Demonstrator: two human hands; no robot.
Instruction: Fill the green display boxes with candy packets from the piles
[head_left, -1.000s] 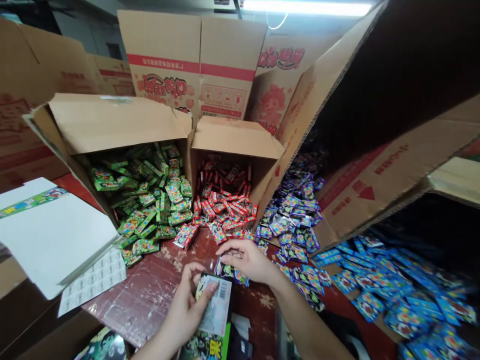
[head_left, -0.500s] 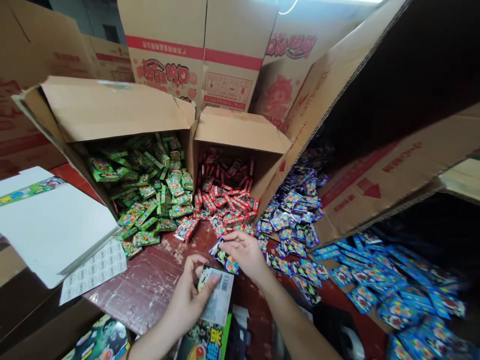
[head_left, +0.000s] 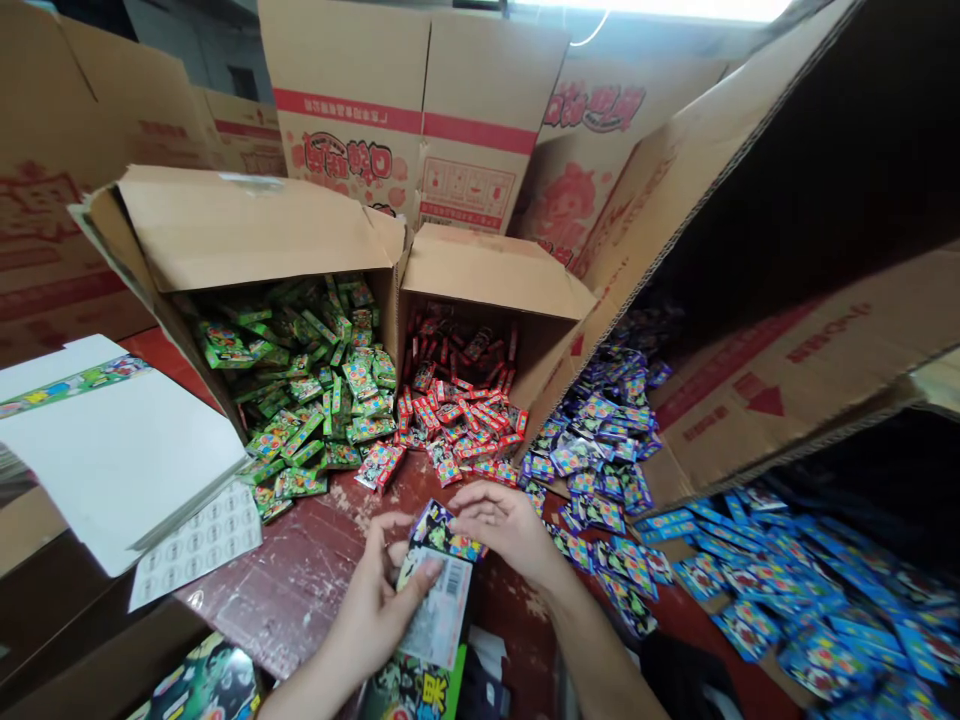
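My left hand grips an upright printed carton with a barcode on its grey flap, thumb pressed on the flap. My right hand pinches a few small purple packets and holds them right over the carton's top edge. Just beyond the hands, piles of small packets spill from tipped cardboard boxes: green ones, red ones, purple ones and blue ones.
Worn red tabletop lies under the hands. A stack of flat white cartons and a sticker sheet lie at the left. Closed printed cardboard boxes stand behind. Another printed carton lies at the bottom left.
My right hand picked purple packets off the table and carried them left, up to the top of the carton. The left hand kept its grip on the carton.
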